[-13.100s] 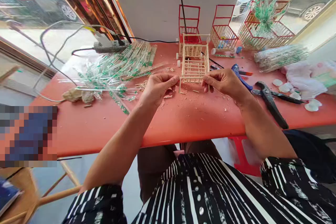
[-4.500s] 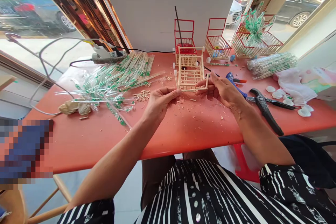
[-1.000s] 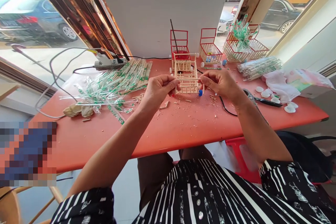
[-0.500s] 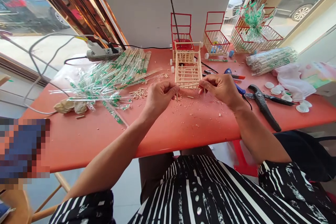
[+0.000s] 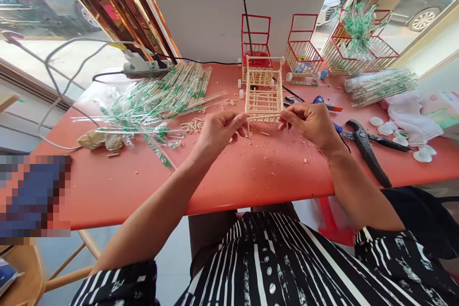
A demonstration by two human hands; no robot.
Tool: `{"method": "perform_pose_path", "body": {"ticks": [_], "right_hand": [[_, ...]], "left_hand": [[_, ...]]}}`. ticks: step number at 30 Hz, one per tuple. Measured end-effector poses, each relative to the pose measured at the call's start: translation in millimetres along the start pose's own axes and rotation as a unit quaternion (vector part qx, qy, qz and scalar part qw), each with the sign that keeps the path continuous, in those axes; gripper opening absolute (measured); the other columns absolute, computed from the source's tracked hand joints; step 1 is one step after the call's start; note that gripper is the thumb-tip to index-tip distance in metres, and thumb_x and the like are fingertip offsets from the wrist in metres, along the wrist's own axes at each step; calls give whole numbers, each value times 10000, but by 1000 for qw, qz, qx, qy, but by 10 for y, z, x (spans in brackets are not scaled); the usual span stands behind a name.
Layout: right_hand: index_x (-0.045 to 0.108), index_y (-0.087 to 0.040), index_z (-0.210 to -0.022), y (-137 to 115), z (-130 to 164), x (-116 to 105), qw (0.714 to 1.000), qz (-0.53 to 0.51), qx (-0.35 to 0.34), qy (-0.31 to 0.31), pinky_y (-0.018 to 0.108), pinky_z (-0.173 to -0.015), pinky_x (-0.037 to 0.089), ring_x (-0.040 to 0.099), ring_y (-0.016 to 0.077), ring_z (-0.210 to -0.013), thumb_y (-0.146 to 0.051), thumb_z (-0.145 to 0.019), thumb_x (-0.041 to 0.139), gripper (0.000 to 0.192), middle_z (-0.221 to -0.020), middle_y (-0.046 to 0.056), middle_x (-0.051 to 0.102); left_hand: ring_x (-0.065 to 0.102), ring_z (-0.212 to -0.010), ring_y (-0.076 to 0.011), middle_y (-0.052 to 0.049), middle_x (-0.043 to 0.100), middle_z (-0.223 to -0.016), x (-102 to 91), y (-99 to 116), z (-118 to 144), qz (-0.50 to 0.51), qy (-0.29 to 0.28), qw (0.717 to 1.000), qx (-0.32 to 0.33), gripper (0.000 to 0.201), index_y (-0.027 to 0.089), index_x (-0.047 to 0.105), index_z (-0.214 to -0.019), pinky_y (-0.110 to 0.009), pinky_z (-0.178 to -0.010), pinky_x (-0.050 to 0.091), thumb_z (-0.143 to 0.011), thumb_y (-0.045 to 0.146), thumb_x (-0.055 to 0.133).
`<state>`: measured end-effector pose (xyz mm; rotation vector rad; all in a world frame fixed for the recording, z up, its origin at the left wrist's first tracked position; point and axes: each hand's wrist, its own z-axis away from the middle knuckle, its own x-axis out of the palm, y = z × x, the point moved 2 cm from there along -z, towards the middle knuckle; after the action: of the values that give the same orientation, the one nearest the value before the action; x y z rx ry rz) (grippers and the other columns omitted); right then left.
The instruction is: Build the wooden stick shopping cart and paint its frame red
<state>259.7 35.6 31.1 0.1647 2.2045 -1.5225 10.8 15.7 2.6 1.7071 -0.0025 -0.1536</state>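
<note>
Currently, head view: small cart frame of thin pale wooden sticks, an open lattice with near corners held just above the red counter. Left hand pinches the near left corner between thumb and fingertips; right hand pinches the near right corner the same way; both closed on the frame. Handling, as judged: very light, stiff along each stick but fragile at the joints, likely to crack or come apart if squeezed across the open sides. Best held at the corners or along the top rails, where sticks meet, with a light pinch and no twist. Surface dry and rough enough not to slip. Behind it, touching or just beyond: a second stick cart with small white wheels. Further back: red wire carts. Left of the hands: a heap of wrapped chopsticks and loose clear wrappers. Right: black pliers, white bottle caps, a bundle of wrapped chopsticks. Wood chips scattered under and around the frame. Whether glue at the joints is set cannot be told.
</note>
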Motion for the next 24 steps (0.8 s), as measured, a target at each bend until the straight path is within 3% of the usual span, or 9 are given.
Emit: {"method": "perform_pose_path", "body": {"ticks": [5, 10, 18, 24], "right_hand": [[790, -207, -758, 5, -8, 47, 1000, 8, 1, -9, 302, -673, 572, 711, 158, -638, -742, -899, 807, 553, -730, 63, 814], [788, -196, -755, 32, -4, 101, 1000, 0, 8, -23, 298, -680, 554, 711, 157, -648, -749, -904, 797, 572, -724, 66, 814], [785, -206, -759, 25, -24, 26, 1000, 7, 15, -8, 300, -664, 586, 714, 158, -619, -749, -888, 812, 559, -724, 63, 816], [785, -206, -774, 60, -33, 34, 1000, 6, 7, -17, 305, -652, 595, 724, 165, -622, -770, -894, 791, 576, -722, 71, 815]], "left_hand": [[656, -558, -144, -46, 708, -593, 61, -50, 10, -25, 19, 999, 0, 471, 170, 798, -744, -236, -511, 485, -814, 628, 886], [657, -573, -131, -52, 749, -639, 88, -90, 22, -45, 30, 999, 2, 314, 175, 788, -712, -236, -566, 524, -863, 447, 833], [595, -498, -122, -86, 766, -673, -8, -106, -34, -34, 8, 999, 10, 504, 169, 800, -755, -242, -474, 467, -895, 653, 797], [644, -531, -135, -20, 732, -614, 9, -21, 10, -85, 35, 996, 16, 219, 190, 857, -880, -224, -478, 449, -851, 406, 853]]}}
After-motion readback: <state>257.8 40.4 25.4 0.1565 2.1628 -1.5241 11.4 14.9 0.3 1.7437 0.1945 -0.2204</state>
